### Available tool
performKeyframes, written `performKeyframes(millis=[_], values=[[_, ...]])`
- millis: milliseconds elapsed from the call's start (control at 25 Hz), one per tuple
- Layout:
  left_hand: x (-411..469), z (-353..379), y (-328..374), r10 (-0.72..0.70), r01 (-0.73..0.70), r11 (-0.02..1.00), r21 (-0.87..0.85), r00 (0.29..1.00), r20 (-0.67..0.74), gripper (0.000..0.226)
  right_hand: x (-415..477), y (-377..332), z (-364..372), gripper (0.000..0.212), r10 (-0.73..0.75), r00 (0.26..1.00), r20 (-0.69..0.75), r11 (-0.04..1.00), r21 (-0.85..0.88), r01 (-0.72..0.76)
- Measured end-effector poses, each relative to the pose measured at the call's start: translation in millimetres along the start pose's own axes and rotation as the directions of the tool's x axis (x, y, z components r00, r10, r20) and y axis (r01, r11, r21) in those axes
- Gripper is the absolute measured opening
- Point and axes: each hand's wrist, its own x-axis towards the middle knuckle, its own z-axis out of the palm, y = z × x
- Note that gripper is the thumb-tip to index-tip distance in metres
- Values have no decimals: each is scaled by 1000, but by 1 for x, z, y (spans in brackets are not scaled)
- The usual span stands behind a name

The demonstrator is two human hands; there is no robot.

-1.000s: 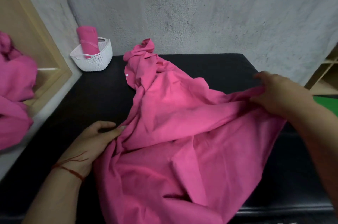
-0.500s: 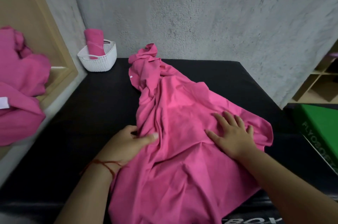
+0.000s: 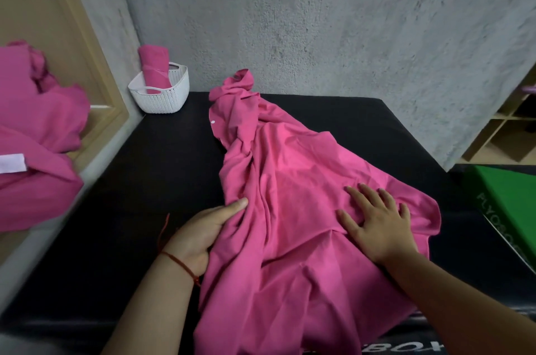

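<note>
The left hand (image 3: 203,233) pinched a side fold of a crumpled pink cotton garment (image 3: 290,157), thumb on top, fingers tucked beneath; the right hand (image 3: 374,218) lay flat on it, fingers spread; the garment sprawled across a black padded table (image 3: 162,169); this looked like the smoothing-out step; next, the bunched far end would need pulling straight.

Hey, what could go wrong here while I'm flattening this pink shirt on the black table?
The pink shirt hangs over the near edge of the black table, so it might slide off if both hands let go. Thick twisted folds run up from where your left hand grips it, so smoothing with the flat right hand may just press creases in.
</note>
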Motion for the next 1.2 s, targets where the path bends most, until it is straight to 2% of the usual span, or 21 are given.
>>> performKeyframes(millis=[120,200,280,360,400,440,480,520,560,600,640,680,760,840,880,920,960,1000,1080,1120,1200], values=[[7,-4,2,173,-165,984,69,973,-150,30,0,1,0,79,5,1000,-22,1000,12,-5],[9,-24,10,318,-286,946,154,911,-261,35,1,1,2,77,3,999,-37,1000,16,-3],[4,-51,25,502,-347,846,405,775,-384,33,2,2,5,76,4,999,-41,1000,17,-3],[-11,-73,38,696,-283,659,697,581,-421,25,2,3,6,76,9,999,-45,1000,17,-8],[-17,-79,41,734,-235,598,767,545,-405,32,2,3,6,76,9,999,-48,1000,15,-8],[-21,-84,43,714,-171,586,792,572,-405,48,2,3,6,76,9,999,-51,1000,12,-8],[-19,-90,44,645,-65,582,810,644,-412,66,2,4,6,76,10,999,-52,1000,11,-9],[-18,-90,43,566,22,580,814,707,-423,76,2,4,5,76,12,999,-51,1000,11,-11],[-17,-94,42,477,42,641,767,760,-441,74,2,4,6,76,13,999,-50,1000,13,-12],[-16,-99,45,422,12,714,700,790,-445,71,2,4,7,76,13,999,-53,1000,15,-12],[-15,-107,48,382,-98,825,557,822,-422,68,2,4,7,76,13,998,-58,1000,16,-12],[-14,-112,52,338,-186,911,368,847,-409,55,2,4,7,75,14,998,-61,1000,18,-12],[-18,-128,50,367,-255,922,292,819,-442,10,2,4,7,75,12,998,-57,1000,23,-11],[-19,-149,41,534,-211,807,551,660,-529,22,2,4,7,75,13,999,-50,1000,22,-12],[-24,-155,36,638,-119,703,702,542,-547,24,3,3,6,75,17,999,-45,1000,22,-16],[-29,-162,32,734,-12,576,817,448,-511,23,3,3,5,75,24,999,-40,1000,21,-23],[-34,-165,32,778,39,518,854,395,-489,22,4,3,4,75,29,999,-35,999,20,-28],[-33,-172,33,756,47,546,837,403,-516,26,3,4,5,74,30,999,-32,999,18,-29],[-36,-178,36,598,49,658,751,572,-562,49,4,7,5,73,27,999,-34,1000,17,-26],[-39,-184,38,520,59,675,735,669,-531,61,5,7,5,72,23,999,-33,1000,13,-23],[-50,-192,31,419,68,706,705,762,-494,68,5,4,3,68,6,1000,-25,1000,6,-6]])
